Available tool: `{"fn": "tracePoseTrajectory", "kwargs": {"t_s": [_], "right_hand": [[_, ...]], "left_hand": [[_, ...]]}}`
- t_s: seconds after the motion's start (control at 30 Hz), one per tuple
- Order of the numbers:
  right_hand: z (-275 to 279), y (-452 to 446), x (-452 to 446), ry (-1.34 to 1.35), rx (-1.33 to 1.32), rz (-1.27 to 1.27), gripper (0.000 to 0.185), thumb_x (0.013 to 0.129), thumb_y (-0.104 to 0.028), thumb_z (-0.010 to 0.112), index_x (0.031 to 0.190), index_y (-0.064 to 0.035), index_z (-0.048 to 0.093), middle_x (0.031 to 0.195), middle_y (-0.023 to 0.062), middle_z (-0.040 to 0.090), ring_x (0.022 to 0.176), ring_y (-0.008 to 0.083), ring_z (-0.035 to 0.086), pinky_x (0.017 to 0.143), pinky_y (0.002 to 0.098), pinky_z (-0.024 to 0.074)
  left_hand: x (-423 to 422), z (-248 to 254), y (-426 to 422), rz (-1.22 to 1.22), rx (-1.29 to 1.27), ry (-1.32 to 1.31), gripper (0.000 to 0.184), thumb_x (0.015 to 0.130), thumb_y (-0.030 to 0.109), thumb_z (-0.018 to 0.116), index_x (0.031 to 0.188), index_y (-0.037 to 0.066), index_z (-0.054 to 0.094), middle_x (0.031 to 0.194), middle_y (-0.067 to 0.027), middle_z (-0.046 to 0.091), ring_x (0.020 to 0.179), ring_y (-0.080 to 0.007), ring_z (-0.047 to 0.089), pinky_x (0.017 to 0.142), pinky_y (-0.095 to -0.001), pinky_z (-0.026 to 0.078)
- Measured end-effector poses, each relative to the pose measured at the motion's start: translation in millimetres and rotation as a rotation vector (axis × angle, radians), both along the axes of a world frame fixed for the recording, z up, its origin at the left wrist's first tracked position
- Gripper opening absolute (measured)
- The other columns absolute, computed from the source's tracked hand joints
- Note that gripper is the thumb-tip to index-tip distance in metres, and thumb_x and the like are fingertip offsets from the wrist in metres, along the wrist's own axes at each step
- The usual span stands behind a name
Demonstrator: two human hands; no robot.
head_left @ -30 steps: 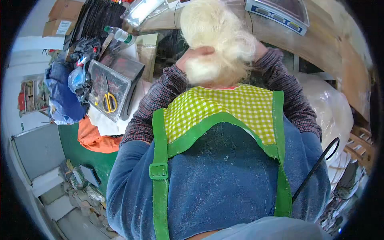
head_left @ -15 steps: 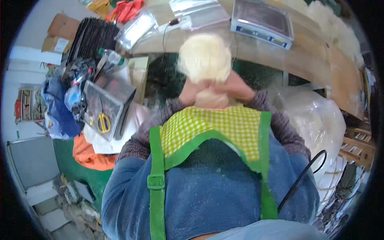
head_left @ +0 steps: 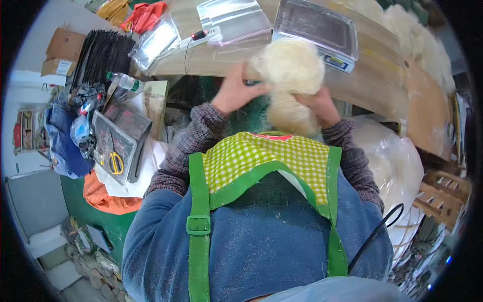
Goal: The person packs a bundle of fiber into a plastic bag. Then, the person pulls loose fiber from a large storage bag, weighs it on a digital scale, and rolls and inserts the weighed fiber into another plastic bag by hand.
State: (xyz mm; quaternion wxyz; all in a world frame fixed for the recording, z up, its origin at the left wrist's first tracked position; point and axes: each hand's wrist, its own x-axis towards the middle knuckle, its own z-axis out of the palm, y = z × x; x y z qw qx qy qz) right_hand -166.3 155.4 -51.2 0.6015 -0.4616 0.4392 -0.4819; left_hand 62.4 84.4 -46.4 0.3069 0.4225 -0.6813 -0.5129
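Observation:
A bundle of pale cream fibre point(head_left: 294, 65), pinched in at its middle, hangs in front of the green checked apron point(head_left: 266, 156). My right hand point(head_left: 322, 104) grips it at the narrow part, on its right side. To the left of the bundle, my left hand point(head_left: 239, 89) has its thumb and fingers spread, with the fingertips near loose strands at the bundle's edge. The far side of the bundle is hidden. Just behind it stands a scale point(head_left: 317, 25) with a clear cover, on the wooden table point(head_left: 380, 75).
Yellow-handled scissors point(head_left: 116, 163) lie on a plastic-covered box point(head_left: 113, 141) at left, near a bottle point(head_left: 126, 81). Clear plastic bags point(head_left: 234, 17) and a power strip point(head_left: 206, 36) are on the table. A large plastic bag point(head_left: 392, 161) stands at right.
My left hand has come away from the bundle and opened to the left. The bundle has shifted right in my right hand. The view has moved, showing the table and scale farther left.

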Motion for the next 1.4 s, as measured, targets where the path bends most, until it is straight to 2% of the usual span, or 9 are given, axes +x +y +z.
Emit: {"fn": "tracePoseTrajectory", "kwargs": {"t_s": [0.13, 0.2, 0.33, 0.47, 0.6, 0.8, 0.93, 1.2, 1.4], "right_hand": [[12, -10, -11, -0.044, -0.03, 0.077, 0.055, 0.076, -0.004, 0.064, 0.125, -0.0024, 0.04, 0.122, 0.0093, 0.048, 0.109, 0.0189, 0.048, 0.091, 0.0312, 0.0394], [7, -15, -12, -0.084, -0.054, 0.117, 0.055, 0.077, -0.004, 0.063, 0.126, -0.0026, 0.039, 0.123, 0.0097, 0.047, 0.109, 0.0191, 0.048, 0.091, 0.0316, 0.0397], [-31, -24, -10, -0.535, 0.279, 0.042, 0.052, 0.08, -0.009, 0.059, 0.128, -0.0043, 0.036, 0.125, 0.0107, 0.044, 0.11, 0.0201, 0.047, 0.092, 0.0326, 0.0406], [-48, -29, -9, -0.27, 0.175, -0.046, 0.045, 0.086, -0.017, 0.051, 0.127, -0.0038, 0.037, 0.123, 0.0117, 0.046, 0.111, 0.021, 0.047, 0.092, 0.0336, 0.0416], [-64, -44, -32, 0.568, -0.047, 0.142, 0.04, 0.088, -0.023, 0.05, 0.124, -0.0067, 0.043, 0.125, 0.0108, 0.046, 0.113, 0.0266, 0.044, 0.095, 0.0359, 0.0363], [-44, -52, -54, 0.876, -0.076, -0.306, 0.041, 0.079, -0.015, 0.063, 0.116, -0.0056, 0.051, 0.112, 0.0098, 0.056, 0.106, 0.0265, 0.05, 0.09, 0.0368, 0.0402], [-12, -39, -46, 0.587, 0.22, -0.57, 0.039, 0.076, -0.009, 0.061, 0.113, 0.0016, 0.052, 0.109, 0.0101, 0.056, 0.097, 0.0173, 0.054, 0.083, 0.0294, 0.0435], [-27, -40, 13, 0.341, 0.285, -0.783, 0.045, 0.072, -0.004, 0.066, 0.113, 0.0016, 0.051, 0.106, 0.0082, 0.057, 0.093, 0.0175, 0.055, 0.08, 0.0282, 0.0444], [-19, -42, 41, 0.269, 0.39, -0.811, 0.05, 0.07, -0.003, 0.068, 0.116, 0.0006, 0.048, 0.107, 0.0086, 0.057, 0.094, 0.0177, 0.055, 0.08, 0.028, 0.0444]], "left_hand": [[-22, 38, -6, 0.134, -0.627, -0.064, 0.074, 0.069, 0.031, 0.072, 0.123, -0.005, 0.037, 0.116, -0.0189, 0.05, 0.108, -0.0283, 0.049, 0.092, -0.0356, 0.038], [-51, 28, -4, -0.274, -0.146, 0.102, 0.068, 0.071, 0.023, 0.07, 0.124, -0.002, 0.036, 0.118, -0.0163, 0.049, 0.108, -0.0256, 0.048, 0.092, -0.0355, 0.039], [-76, -15, -10, -0.091, 0.259, 0.514, 0.055, 0.073, 0.016, 0.068, 0.12, 0.0, 0.043, 0.113, -0.0129, 0.054, 0.105, -0.0219, 0.051, 0.092, -0.0345, 0.039], [-72, -8, -23, -0.136, 0.552, 0.598, 0.046, 0.076, 0.01, 0.064, 0.117, 0.001, 0.047, 0.11, -0.0095, 0.056, 0.102, -0.0181, 0.052, 0.091, -0.0324, 0.041], [-69, -7, -55, -0.286, 0.573, 0.702, 0.045, 0.079, 0.009, 0.063, 0.119, -0.001, 0.044, 0.111, -0.0089, 0.056, 0.1, -0.0154, 0.053, 0.088, -0.0296, 0.043], [-17, -52, -148, -0.507, 0.226, 0.188, 0.035, 0.083, 0.015, 0.058, 0.115, 0.004, 0.051, 0.105, -0.0094, 0.059, 0.093, -0.0168, 0.056, 0.083, -0.0295, 0.045], [32, -114, -246, -0.105, -0.192, -0.459, 0.029, 0.078, 0.025, 0.058, 0.099, 0.005, 0.06, 0.093, -0.0145, 0.061, 0.089, -0.0249, 0.059, 0.08, -0.0328, 0.046], [-16, -195, -332, -0.378, -0.66, -0.919, 0.03, 0.068, 0.023, 0.058, 0.087, 0.0, 0.058, 0.093, -0.0182, 0.058, 0.092, -0.0297, 0.055, 0.078, -0.0378, 0.047], [-11, -183, -321, -0.284, -0.778, -0.819, 0.03, 0.069, 0.022, 0.058, 0.088, -0.001, 0.056, 0.091, -0.0169, 0.056, 0.091, -0.0298, 0.054, 0.077, -0.038, 0.047]]}}
